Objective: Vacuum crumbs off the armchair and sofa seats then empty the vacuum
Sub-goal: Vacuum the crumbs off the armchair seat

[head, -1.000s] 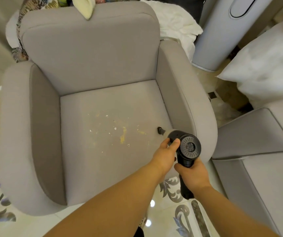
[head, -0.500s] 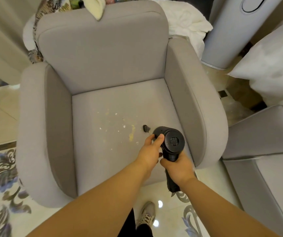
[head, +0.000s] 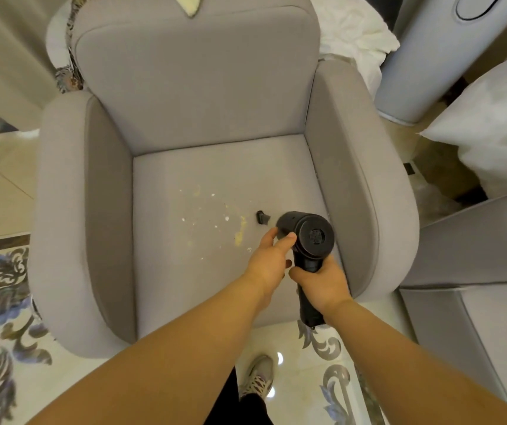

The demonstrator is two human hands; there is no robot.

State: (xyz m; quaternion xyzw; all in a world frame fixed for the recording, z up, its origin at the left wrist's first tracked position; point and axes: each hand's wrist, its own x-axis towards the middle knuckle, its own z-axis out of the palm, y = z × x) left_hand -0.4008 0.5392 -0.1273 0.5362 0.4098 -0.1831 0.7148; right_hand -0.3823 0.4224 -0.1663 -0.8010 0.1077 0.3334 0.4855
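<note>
Nearest to the viewer, a grey sneaker (head: 257, 378) stands on the glossy patterned floor (head: 280, 358) just in front of the armchair (head: 197, 96). Above the armchair's front edge the right hand (head: 322, 282) is wrapped around the grip of the black handheld vacuum (head: 310, 240), and the left hand (head: 269, 257) curls its fingers and thumb against the vacuum's round body, so both hands are grasping the tool. The nozzle (head: 261, 216) sits low over the seat cushion, just right of the crumbs (head: 215, 219), which are scattered across the middle of the armchair seat, with a yellowish smear (head: 240, 233) closest to the nozzle. The likely trouble: a fast sweep could flick loose crumbs toward the crease at the armrest or off the front onto the floor, and pressing hard on the smear could rub it into the fabric. Right of the armchair, the sofa seat (head: 491, 326) is not yet treated.
</note>
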